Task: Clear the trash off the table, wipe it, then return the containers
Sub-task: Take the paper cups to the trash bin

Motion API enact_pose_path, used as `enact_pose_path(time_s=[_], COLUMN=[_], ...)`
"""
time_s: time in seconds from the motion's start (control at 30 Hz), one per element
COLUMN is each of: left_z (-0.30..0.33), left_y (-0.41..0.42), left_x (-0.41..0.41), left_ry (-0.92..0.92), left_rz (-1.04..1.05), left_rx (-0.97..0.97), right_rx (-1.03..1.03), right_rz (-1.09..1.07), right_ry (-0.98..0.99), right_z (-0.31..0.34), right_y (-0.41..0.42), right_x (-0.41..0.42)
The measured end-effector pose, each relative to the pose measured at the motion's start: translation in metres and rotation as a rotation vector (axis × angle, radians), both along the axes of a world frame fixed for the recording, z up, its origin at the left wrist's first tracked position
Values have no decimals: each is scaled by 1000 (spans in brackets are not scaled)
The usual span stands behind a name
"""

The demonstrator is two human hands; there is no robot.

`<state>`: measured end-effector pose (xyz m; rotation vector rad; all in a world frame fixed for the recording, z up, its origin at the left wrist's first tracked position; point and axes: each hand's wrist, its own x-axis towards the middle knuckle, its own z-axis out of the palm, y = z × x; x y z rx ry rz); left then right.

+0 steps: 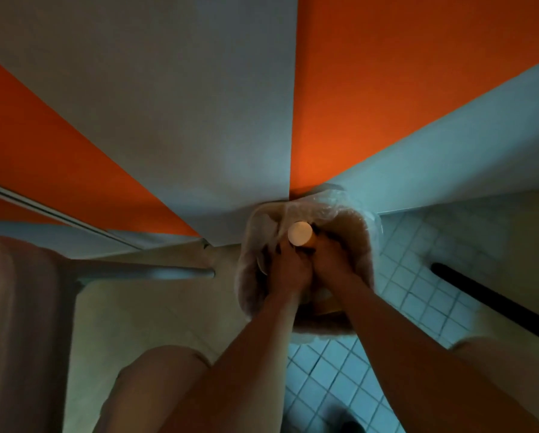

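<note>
Trash, a cup (299,233) with a pale round end facing the camera, is held over a bin (363,245) lined with clear plastic that stands on the tiled floor (418,276) in the corner of orange and grey walls (168,120). Both hands are met above the bin's mouth. The left hand (288,270) is curled against the cup's near left side; the right hand (332,260) is wrapped on its right, where an orange-brown side wall shows. Each grip appears closed on the cup, though in the dim light the fingers are hard to separate.

The cup's long axis is pointed almost straight up at the camera, so only its end disc is seen clearly. The bin opening lies directly beneath and around the hands, with the liner (324,204) bunched at the far rim. Neither hand is plainly nearer; the cup sits between them, slightly beyond the knuckles.

The clearing step is judged to be under way: a release straight down would be enough for the cup to fall into the liner. Wiping and returning the containers are judged not yet reached. No surface is seen here.
</note>
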<state>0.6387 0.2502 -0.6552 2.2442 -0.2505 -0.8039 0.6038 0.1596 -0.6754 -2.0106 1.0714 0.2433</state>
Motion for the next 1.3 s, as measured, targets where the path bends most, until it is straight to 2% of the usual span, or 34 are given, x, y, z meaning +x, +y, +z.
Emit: enact_pose_path(time_s=[0.1, 0.23, 0.37, 0.6, 0.77, 0.93, 1.1, 1.3], left_z=[16, 63, 172, 359, 501, 635, 716, 760], left_y=[6, 27, 56, 89, 96, 92, 85, 68], left_x=[7, 19, 9, -32, -62, -103, -151, -241], left_ry=[54, 114, 68, -10, -190, -332, -398, -476], left_rz=[-11, -19, -142, -233, -363, -462, -535, -692], left_rx=[-7, -53, 124, 130, 2, -177, -320, -464], right_rx=[24, 23, 30, 16, 28, -87, -207, -343], right_rz=[18, 86, 58, 25, -63, -83, -145, -316], right_ry=[49, 78, 32, -9, -152, -321, -406, -418], right_z=[17, 89, 183, 407, 566, 692, 765, 802], right_y=[1, 5, 14, 57, 66, 67, 68, 71], right_x=[4, 0, -21, -77, -123, -181, -253, -379])
